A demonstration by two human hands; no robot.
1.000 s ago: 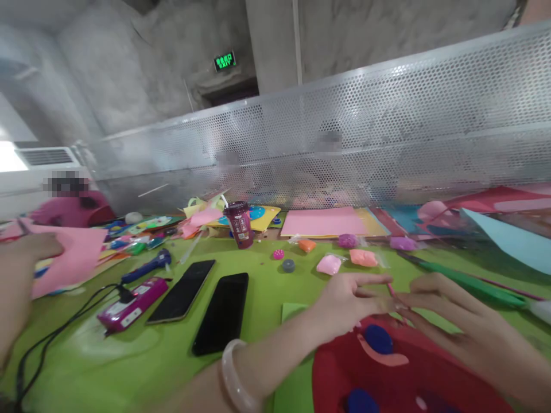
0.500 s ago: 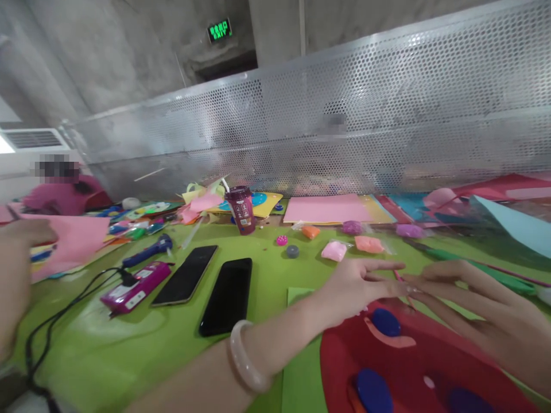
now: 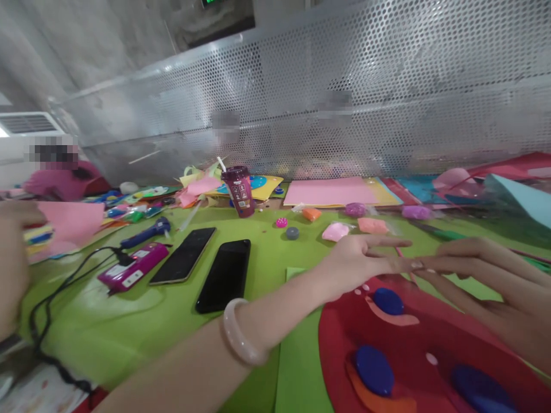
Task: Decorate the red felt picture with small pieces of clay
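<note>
My left hand (image 3: 364, 261), with a pale bangle (image 3: 241, 332) on the wrist, reaches over the far edge of a red cutout (image 3: 413, 338). Its fingers are closed around a thin pink strand (image 3: 400, 251), mostly hidden behind them. From the right, my right hand (image 3: 491, 278) meets it fingertip to fingertip; its fingers are pinched, and what lies between them is too small to make out. Dark blue discs (image 3: 374, 370), a curved peach strip (image 3: 394, 315), an orange strip (image 3: 381, 398) and small pale pink dots lie on the red cutout. Green card (image 3: 297, 355) lies under its left side.
Two phones (image 3: 224, 275) and a purple power strip (image 3: 133, 267) with a black cord lie left of my arm. A lidded cup (image 3: 239, 192) stands farther back. Bagged clay lumps (image 3: 336, 231) and colored paper (image 3: 331, 191) lie along the back. Another person's hand (image 3: 17, 223) is at left.
The whole view has tilted down a little, so the table things sit higher. More of the red cutout shows. My hands stay together at the fingertips.
</note>
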